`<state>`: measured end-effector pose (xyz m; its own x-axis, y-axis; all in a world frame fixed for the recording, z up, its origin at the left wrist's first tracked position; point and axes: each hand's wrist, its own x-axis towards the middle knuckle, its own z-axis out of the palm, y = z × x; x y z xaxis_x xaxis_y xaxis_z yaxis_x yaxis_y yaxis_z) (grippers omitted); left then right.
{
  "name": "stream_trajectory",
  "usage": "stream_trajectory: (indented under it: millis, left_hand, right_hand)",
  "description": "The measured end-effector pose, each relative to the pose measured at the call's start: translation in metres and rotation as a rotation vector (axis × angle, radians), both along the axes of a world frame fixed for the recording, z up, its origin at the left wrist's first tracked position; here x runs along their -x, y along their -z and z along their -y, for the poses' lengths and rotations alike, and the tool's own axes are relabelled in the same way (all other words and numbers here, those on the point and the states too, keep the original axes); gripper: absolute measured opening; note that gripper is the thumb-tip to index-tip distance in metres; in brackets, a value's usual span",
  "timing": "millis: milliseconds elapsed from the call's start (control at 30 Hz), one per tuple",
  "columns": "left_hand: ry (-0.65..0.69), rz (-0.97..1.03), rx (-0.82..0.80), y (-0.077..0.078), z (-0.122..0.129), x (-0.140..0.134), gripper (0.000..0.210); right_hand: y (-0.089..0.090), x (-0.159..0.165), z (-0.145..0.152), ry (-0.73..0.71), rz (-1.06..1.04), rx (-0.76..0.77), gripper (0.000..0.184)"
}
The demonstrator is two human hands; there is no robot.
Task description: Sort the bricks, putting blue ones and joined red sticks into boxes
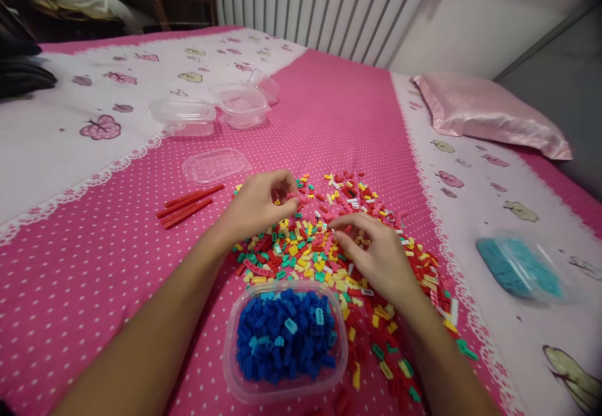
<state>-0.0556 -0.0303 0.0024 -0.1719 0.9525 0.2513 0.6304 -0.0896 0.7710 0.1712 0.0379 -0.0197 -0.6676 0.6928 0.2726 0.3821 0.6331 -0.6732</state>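
Observation:
Loose small building bricks (308,256) in red, yellow, green, cream, pink and white lie in a wide pile on the pink bedspread. Over the pile's left part hovers my left hand (261,206), fingers curved, with a gap between thumb and fingers where bricks show through. At the pile's middle, my right hand (376,253) brings thumb and forefinger close together among the bricks; whatever is between the tips is too small to make out. Nearest me stands a clear plastic tub (229,366) filled with dark blue bricks (282,366), a few light blue ones on top.
Red sticks (185,206) lie left of the pile, beside a clear lid (216,165). Farther back are clear containers (183,118) and a stacked clear tub (242,105). A tub of teal bricks (522,265) is at right, a pink pillow (489,112) behind it.

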Motion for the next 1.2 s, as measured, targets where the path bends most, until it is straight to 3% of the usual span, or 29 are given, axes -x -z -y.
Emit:
stream_trajectory:
  millis: [67,167,333,467,667,833,1000,1100,1200]
  left_hand:
    - [-0.024,0.012,0.004,0.001,0.000,0.001,0.007]
    - [-0.015,-0.011,0.032,0.003,0.000,0.001,0.018]
    - [0.037,-0.069,0.066,0.006,0.001,0.001,0.022]
    - [0.143,-0.094,0.034,0.010,0.001,0.001,0.017]
    - [0.189,-0.168,0.054,0.013,0.001,0.002,0.018]
    - [0.130,-0.183,0.085,0.009,0.002,0.003,0.031]
    - [0.064,-0.172,0.100,0.004,0.005,0.007,0.031]
    - [0.040,-0.162,0.071,0.006,0.005,0.014,0.024]
    - [0.014,-0.190,0.045,0.007,0.006,0.019,0.018]
  right_hand:
    - [0.001,0.002,0.004,-0.120,0.092,-0.030,0.008]
    - [0.003,0.005,0.010,-0.179,0.190,-0.081,0.013]
    - [0.004,0.006,0.012,-0.188,0.208,-0.108,0.017]
    - [0.004,0.005,0.008,-0.092,0.181,-0.152,0.019]
    - [0.005,0.004,0.007,-0.074,0.137,-0.153,0.011]
    - [0.008,0.007,0.013,-0.228,0.201,-0.142,0.015]
    - [0.005,0.005,0.011,-0.214,0.200,-0.151,0.005]
    - [0.002,0.000,0.010,-0.206,0.170,-0.176,0.017]
    - [0.004,-0.001,0.013,-0.288,0.210,-0.190,0.036]
